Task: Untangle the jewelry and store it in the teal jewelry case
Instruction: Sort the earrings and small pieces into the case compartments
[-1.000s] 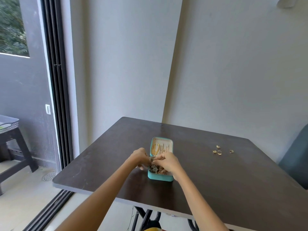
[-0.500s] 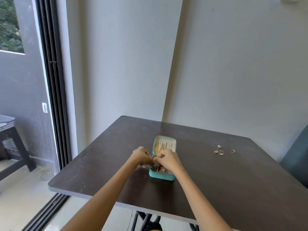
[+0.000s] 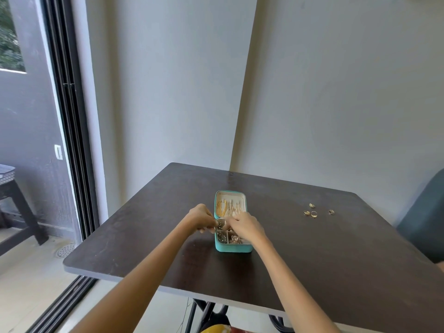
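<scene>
The teal jewelry case (image 3: 233,248) lies open in the middle of the dark table (image 3: 336,260), its lid flat behind it with gold chains and earrings (image 3: 228,207) laid inside. The front compartments hold dark beaded and gold pieces (image 3: 228,237). My left hand (image 3: 200,218) is at the case's left edge, fingers curled, pinching a small dark beaded piece (image 3: 219,227). Over the case's right half, my right hand (image 3: 243,225) curls its fingertips at the same piece. What the fingers grip is tiny and partly hidden.
Several gold rings (image 3: 313,212) lie loose on the table to the right of the case. A teal chair (image 3: 425,219) stands at the right edge. A sliding door frame (image 3: 69,140) and a dark stool (image 3: 14,200) are on the left.
Both hands stay at the case, the left drawing slightly outward to the left edge. The camera has shifted a little.
</scene>
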`<control>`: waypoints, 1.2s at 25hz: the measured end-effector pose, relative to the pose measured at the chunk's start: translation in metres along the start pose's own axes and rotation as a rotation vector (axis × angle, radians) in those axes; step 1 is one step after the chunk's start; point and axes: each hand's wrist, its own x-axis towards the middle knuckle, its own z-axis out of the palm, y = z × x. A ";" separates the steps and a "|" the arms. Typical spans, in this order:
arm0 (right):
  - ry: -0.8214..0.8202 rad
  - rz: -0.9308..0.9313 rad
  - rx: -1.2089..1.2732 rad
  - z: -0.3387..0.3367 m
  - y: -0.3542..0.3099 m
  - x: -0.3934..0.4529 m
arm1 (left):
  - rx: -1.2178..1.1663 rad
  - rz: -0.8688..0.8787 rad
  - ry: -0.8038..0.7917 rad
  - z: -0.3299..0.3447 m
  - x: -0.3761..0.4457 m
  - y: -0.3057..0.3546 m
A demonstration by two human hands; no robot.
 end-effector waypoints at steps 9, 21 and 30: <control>0.296 0.106 0.175 -0.038 0.060 0.003 | 0.107 0.338 0.237 0.061 0.010 0.062; 0.578 0.293 0.167 -0.110 0.229 0.066 | -0.142 0.460 0.104 0.214 0.086 0.161; 0.499 0.214 0.069 -0.116 0.230 0.082 | -0.192 0.407 0.065 0.214 0.102 0.175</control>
